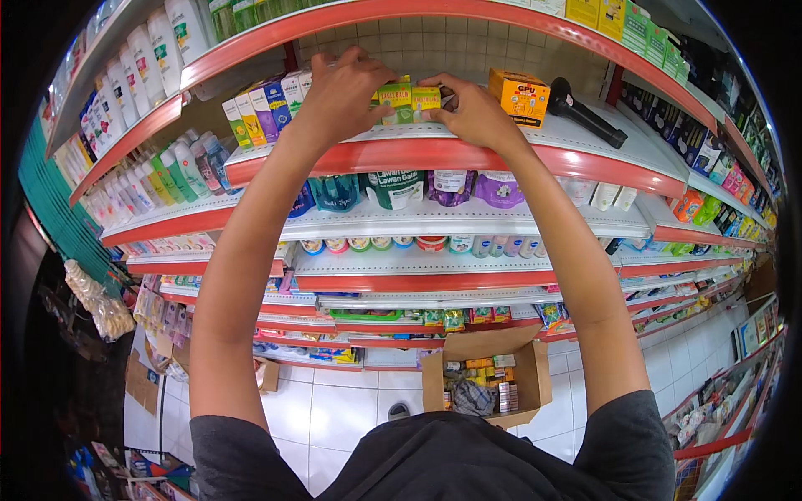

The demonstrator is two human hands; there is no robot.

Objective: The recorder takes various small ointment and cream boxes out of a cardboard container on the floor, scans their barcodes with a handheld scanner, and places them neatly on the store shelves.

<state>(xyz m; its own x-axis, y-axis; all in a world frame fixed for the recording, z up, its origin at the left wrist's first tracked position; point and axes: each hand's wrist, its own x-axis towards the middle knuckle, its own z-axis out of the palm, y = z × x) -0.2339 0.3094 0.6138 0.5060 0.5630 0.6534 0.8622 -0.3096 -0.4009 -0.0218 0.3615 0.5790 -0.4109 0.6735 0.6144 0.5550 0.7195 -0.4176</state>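
Note:
On the upper shelf (401, 153), both hands work at a row of small yellow-and-green balm boxes. My left hand (351, 87) bends over the left end of a balm box (396, 97), thumb at its front and fingertips over its top. From the right, my right hand (473, 109) pinches a neighbouring smaller balm box (426, 100) between thumb and index finger. Upright slim cartons (257, 116) in white, yellow, purple and blue stand left of my left hand, which hides part of that row. An orange box (519, 97) sits just right of my right hand.
A black handheld device (586, 113) lies beyond the orange box. Refill pouches (391, 188) line the shelf below. An open cardboard carton (539, 385) on the tiled floor holds small boxes and a checked cloth (473, 397). Shampoo bottles (164, 47) stand at upper left.

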